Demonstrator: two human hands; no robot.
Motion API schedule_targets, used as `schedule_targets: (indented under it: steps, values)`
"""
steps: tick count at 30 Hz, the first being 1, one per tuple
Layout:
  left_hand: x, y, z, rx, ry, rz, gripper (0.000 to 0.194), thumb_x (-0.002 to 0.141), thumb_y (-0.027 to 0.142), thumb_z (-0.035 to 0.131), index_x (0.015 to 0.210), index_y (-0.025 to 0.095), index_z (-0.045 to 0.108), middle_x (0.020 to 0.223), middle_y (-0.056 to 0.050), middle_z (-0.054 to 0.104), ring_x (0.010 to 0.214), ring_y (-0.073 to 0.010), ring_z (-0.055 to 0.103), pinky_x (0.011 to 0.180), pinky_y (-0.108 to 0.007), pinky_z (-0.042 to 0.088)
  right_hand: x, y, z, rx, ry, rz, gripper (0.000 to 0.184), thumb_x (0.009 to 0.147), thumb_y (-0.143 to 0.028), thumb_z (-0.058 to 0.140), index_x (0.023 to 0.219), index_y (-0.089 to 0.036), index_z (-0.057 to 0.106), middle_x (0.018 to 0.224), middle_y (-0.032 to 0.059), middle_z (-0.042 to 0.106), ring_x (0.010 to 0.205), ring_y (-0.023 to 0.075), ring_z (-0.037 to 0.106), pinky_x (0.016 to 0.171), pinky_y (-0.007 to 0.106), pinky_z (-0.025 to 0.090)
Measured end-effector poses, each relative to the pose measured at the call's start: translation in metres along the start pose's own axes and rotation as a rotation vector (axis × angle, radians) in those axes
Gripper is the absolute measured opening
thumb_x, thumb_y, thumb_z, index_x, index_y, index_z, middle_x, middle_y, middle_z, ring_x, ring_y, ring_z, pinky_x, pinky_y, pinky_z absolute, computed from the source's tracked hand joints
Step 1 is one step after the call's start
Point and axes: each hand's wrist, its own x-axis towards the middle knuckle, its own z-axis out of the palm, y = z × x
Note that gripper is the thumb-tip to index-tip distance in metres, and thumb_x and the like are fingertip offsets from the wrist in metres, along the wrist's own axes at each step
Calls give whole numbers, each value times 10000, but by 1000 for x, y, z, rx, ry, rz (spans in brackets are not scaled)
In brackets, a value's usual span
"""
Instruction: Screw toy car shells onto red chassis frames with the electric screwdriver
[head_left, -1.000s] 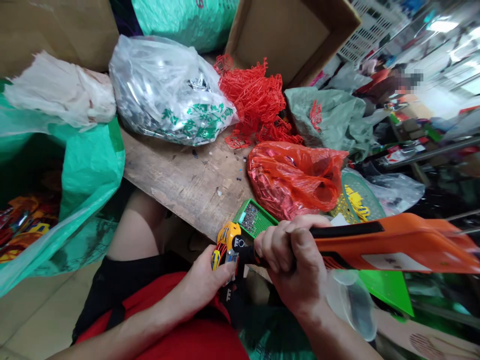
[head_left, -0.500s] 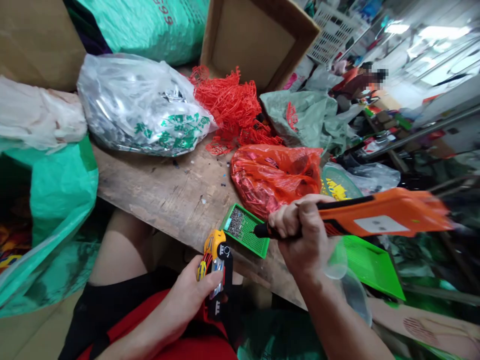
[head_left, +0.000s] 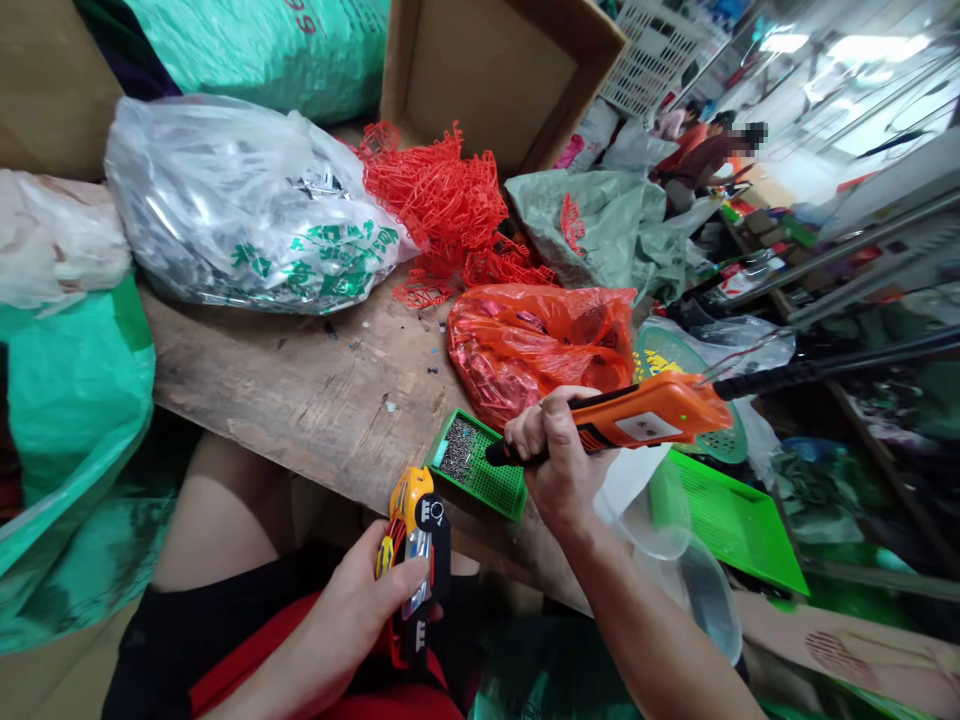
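My left hand point(head_left: 373, 590) is closed around a toy vehicle point(head_left: 417, 545) with a yellow front, black side and silver and red parts, held over my lap. In my right hand point(head_left: 559, 455) is an orange and black electric screwdriver point(head_left: 637, 415), its dark nose pointing left. That nose hovers at a small green tray point(head_left: 499, 490), with the bit's tip hard to make out. Small metal screws point(head_left: 459, 450) lie heaped in the tray's left part. The toy is just in front of the tray, apart from the screwdriver.
On the wooden table point(head_left: 300, 385) lie a clear bag of silvery parts point(head_left: 247, 210), a heap of red plastic pieces point(head_left: 442, 200) and a red bag point(head_left: 536, 345). Clear plastic tubs point(head_left: 709, 590) and a bright green tray point(head_left: 739, 520) stand at right. Several people are in the background.
The screwdriver has swung left and slightly down with my right hand, so its cable end now shows. My left hand and the toy have shifted slightly left in view, as has the whole scene.
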Motion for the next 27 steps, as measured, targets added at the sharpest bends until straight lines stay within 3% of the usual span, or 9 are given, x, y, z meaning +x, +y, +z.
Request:
schedule_targets:
  steps: [11,27]
  values:
    - [-1,2,2,-8,-7,19,671,707,674,805,1104,190,563,874,-33,698,745,-215,710,663,-322,547,2,11,1,-4,-29,-15,289,896,-347,776,822,-234,521,483,-139,416,367,57,379,424,194,405]
    - [1,-2,0,-41,-25,25,633,722,645,821,1086,196,562,824,-18,702,707,-195,715,605,-279,545,0,12,0,1,-51,11,285,913,-336,757,786,-227,527,473,-133,410,366,59,381,421,197,391]
